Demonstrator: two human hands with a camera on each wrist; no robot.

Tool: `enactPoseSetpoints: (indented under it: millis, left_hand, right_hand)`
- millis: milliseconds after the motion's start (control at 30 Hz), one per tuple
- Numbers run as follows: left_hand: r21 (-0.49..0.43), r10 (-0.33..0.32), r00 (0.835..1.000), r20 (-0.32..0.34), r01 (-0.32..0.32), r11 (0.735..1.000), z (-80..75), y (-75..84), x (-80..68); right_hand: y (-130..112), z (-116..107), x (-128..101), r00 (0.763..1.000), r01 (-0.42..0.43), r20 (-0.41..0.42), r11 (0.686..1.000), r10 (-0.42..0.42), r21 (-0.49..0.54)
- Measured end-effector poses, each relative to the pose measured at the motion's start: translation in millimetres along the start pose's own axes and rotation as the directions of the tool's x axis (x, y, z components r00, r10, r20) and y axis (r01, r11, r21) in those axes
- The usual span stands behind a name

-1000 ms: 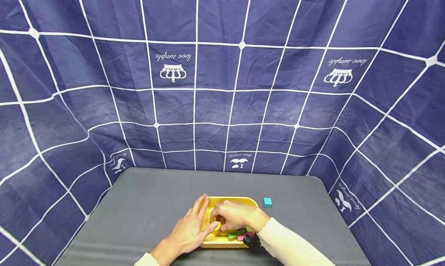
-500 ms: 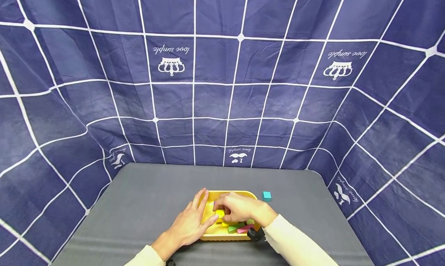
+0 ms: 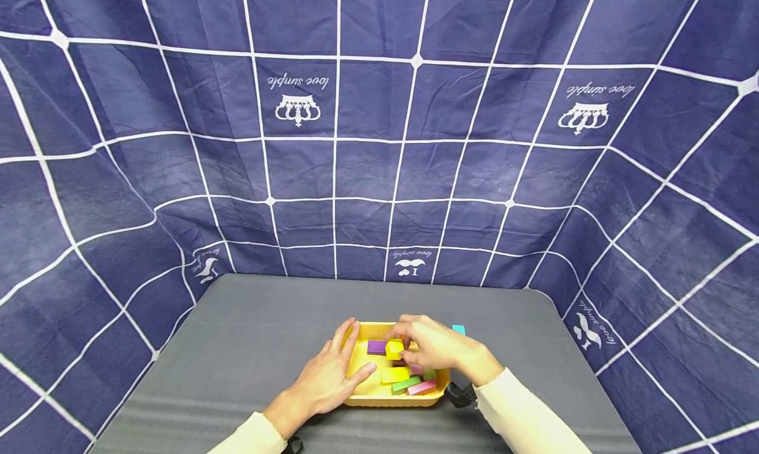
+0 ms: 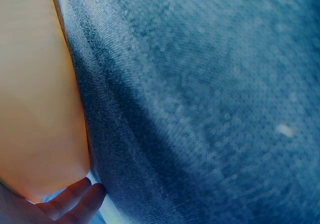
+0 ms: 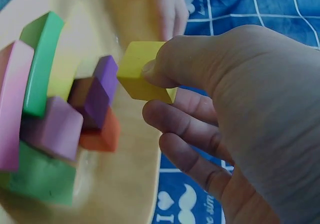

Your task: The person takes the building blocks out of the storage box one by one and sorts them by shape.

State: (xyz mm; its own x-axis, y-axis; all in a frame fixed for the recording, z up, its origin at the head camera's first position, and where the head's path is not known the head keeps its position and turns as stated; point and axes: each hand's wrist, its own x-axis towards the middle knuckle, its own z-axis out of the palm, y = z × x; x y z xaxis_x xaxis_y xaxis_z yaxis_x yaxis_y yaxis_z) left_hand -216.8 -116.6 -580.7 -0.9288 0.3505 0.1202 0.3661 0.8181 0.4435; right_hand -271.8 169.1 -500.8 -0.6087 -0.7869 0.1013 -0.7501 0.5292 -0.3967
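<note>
A yellow tray (image 3: 358, 360) on the grey table holds several coloured blocks: purple (image 3: 376, 346), flat yellow (image 3: 394, 375), green (image 3: 405, 385) and pink (image 3: 422, 389). My right hand (image 3: 404, 348) pinches a small yellow cube (image 3: 394, 349) just above the blocks. In the right wrist view thumb and fingers grip that cube (image 5: 142, 76) over the purple block (image 5: 100, 89) and an orange one (image 5: 102, 134). My left hand (image 3: 346, 356) rests with straight fingers on the tray's left rim, thumb over the edge. The left wrist view shows only the tray's wall (image 4: 35, 94) and fingertips (image 4: 75, 204).
A teal cube (image 3: 458, 329) lies on the table just behind the tray's right corner, partly hidden by my right hand. A dark blue checked cloth (image 3: 379, 144) hangs close round the table's back and sides. Grey table surface (image 3: 249, 335) stretches to the left.
My right hand has risen from the tray's left part with the yellow cube and shifted right, uncovering the purple block. The left hand has stayed on the rim.
</note>
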Motion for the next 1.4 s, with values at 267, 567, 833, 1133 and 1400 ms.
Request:
enactPoseSetpoints:
  millis: [267,567,833,1133,1400]
  left_hand:
    - [-0.013,0.010,1.000,0.003,-0.009,1.000,2.9,2.4,-0.8]
    - [0.002,0.015,1.000,-0.025,-0.015,1.000,0.4,-0.5,0.9]
    - [0.001,0.012,1.000,-0.028,-0.012,1.000,-2.0,-2.2,2.2]
    - [0.001,0.011,0.999,-0.033,-0.011,1.000,-1.4,-4.9,3.2]
    - [-0.004,0.020,1.000,-0.023,-0.020,1.000,-0.3,-4.2,2.1]
  right_hand:
    - [11,-11,-20,0.998,-0.019,-0.054,0.999,0.016,-0.045]
    - [25,-20,-35,0.993,-0.048,-0.112,0.998,0.042,-0.044]
    - [39,-25,-52,0.986,-0.053,-0.162,0.997,0.043,-0.058]
    - [60,-31,-70,0.976,-0.077,-0.207,0.995,0.062,-0.065]
    - [78,-33,-94,0.954,-0.133,-0.277,0.990,0.115,-0.045]
